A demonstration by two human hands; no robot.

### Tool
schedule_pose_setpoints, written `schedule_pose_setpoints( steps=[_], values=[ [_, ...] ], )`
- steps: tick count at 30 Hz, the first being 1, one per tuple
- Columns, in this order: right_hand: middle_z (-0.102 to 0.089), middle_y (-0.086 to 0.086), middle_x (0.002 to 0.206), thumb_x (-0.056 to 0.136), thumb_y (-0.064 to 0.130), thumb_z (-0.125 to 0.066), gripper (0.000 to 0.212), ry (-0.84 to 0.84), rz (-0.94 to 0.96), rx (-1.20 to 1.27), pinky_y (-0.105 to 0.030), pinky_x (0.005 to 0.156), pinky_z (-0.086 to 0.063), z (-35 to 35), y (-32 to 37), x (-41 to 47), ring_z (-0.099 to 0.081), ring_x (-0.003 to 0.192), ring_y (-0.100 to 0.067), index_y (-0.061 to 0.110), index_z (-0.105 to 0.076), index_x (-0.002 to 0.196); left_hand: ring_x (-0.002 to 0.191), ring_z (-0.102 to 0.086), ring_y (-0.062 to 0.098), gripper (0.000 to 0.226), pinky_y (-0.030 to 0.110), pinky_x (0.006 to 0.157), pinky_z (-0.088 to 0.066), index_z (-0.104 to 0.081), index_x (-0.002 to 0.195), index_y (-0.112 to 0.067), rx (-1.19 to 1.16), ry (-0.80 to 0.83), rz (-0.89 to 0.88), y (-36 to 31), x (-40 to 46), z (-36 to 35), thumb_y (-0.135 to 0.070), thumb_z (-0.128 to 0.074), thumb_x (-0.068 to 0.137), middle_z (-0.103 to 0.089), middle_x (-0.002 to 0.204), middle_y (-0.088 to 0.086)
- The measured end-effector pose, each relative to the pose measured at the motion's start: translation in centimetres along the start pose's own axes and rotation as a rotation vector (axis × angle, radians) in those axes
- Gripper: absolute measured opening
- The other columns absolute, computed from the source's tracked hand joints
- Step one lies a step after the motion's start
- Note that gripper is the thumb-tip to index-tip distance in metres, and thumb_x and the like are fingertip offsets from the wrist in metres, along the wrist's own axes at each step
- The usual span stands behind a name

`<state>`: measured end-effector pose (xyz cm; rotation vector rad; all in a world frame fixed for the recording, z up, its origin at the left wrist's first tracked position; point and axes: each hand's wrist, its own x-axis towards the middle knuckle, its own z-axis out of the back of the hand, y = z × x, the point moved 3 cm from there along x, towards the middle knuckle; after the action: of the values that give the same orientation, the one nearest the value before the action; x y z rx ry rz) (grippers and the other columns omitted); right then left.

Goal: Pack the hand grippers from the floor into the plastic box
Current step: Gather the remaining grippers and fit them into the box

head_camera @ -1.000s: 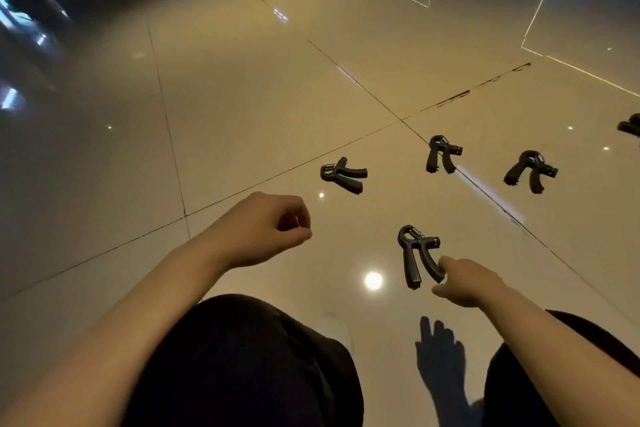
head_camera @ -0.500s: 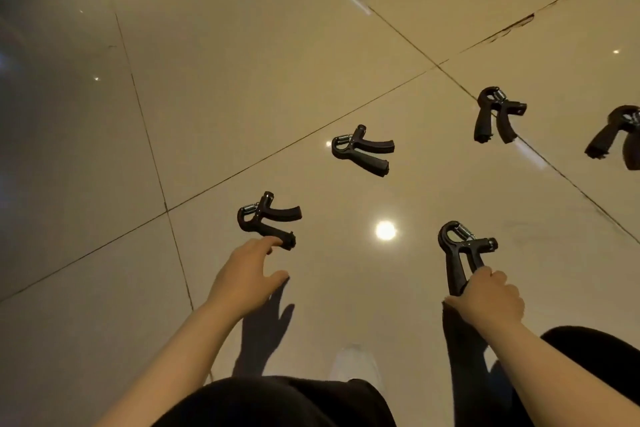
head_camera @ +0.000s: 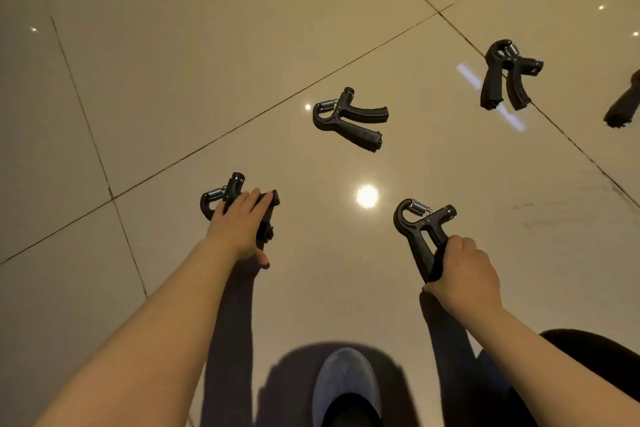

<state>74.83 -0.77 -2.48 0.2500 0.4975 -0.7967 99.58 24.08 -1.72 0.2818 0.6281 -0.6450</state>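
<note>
Several black hand grippers with metal springs lie on the glossy tiled floor. My left hand [head_camera: 239,225] lies over the left hand gripper [head_camera: 221,196], fingers wrapped across its handles. My right hand [head_camera: 462,272] grips both handles of the near right hand gripper [head_camera: 420,218], whose spring end points away from me. A third hand gripper [head_camera: 349,120] lies untouched further out in the middle. A fourth hand gripper [head_camera: 505,74] lies at the far right, and part of another [head_camera: 623,104] shows at the right edge. The plastic box is out of view.
Beige floor tiles with dark grout lines [head_camera: 242,121] spread all around. A bright lamp reflection [head_camera: 367,196] sits between my hands. My grey shoe [head_camera: 346,381] and dark trouser leg [head_camera: 588,354] fill the bottom of the view.
The view has dropped closer to the floor. My left hand reached forward and closed over the left hand gripper. My right hand still holds the near right one by its handles.
</note>
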Motion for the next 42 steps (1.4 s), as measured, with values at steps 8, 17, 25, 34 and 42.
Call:
schedule_pose_setpoints(
  steps=[8,17,25,34,42],
  values=[
    [-0.049,-0.004,0.108,0.063,0.039,-0.083,0.068,-0.016,0.043,0.016,-0.025,0.063,-0.036,0.3,0.1,0.2,-0.052,0.092,-0.022,0.013,-0.041,0.109,0.122,-0.040,0.023,0.106,0.044,0.109,-0.023,-0.022,0.145,-0.020,0.064,-0.214,-0.110,-1.2,-0.3,-1.1,-0.048,-0.076,0.059,-0.043,0.128,0.001],
    [-0.051,-0.005,0.107,0.066,0.026,-0.077,0.053,-0.096,0.113,0.147,-0.028,0.067,-0.032,-0.6,-0.9,-1.0,-0.048,0.096,-0.024,0.012,-0.044,0.105,0.108,-0.046,0.014,0.098,0.028,0.091,-0.035,-0.030,0.130,-0.035,-0.811,-0.418,0.019,-8.8,-10.8,0.4,-0.063,-0.070,0.045,-0.038,0.118,-0.014],
    [-0.056,-0.001,0.107,0.059,0.040,-0.074,0.083,0.143,0.076,0.623,-0.032,0.079,-0.047,2.2,-0.2,-9.1,-0.056,0.096,-0.022,0.023,-0.038,0.131,0.110,-0.040,0.001,0.094,0.000,0.083,-0.029,-0.017,0.119,-0.059,-0.847,-0.650,-0.194,-12.8,-22.3,7.2,-0.055,-0.078,0.048,-0.031,0.117,-0.030],
    [-0.046,0.001,0.126,0.064,0.035,-0.076,0.086,-0.229,0.478,0.534,-0.024,0.082,-0.036,16.2,-7.0,-23.7,-0.041,0.110,-0.016,0.029,-0.033,0.138,0.113,-0.041,-0.007,0.093,-0.007,0.083,-0.027,-0.026,0.120,-0.054,-0.901,-0.878,-0.401,-20.4,-35.8,11.4,-0.046,-0.087,0.050,-0.035,0.120,-0.033],
    [-0.044,0.007,0.118,0.063,0.029,-0.081,0.062,-0.691,0.621,0.613,-0.007,0.065,-0.039,24.0,-18.3,-40.5,-0.049,0.094,-0.011,0.022,-0.049,0.116,0.108,-0.040,-0.016,0.099,-0.003,0.083,-0.030,-0.029,0.131,-0.036,-0.796,-1.066,-0.650,-29.1,-50.0,13.7,-0.062,-0.074,0.047,-0.037,0.119,-0.028]
  ],
)
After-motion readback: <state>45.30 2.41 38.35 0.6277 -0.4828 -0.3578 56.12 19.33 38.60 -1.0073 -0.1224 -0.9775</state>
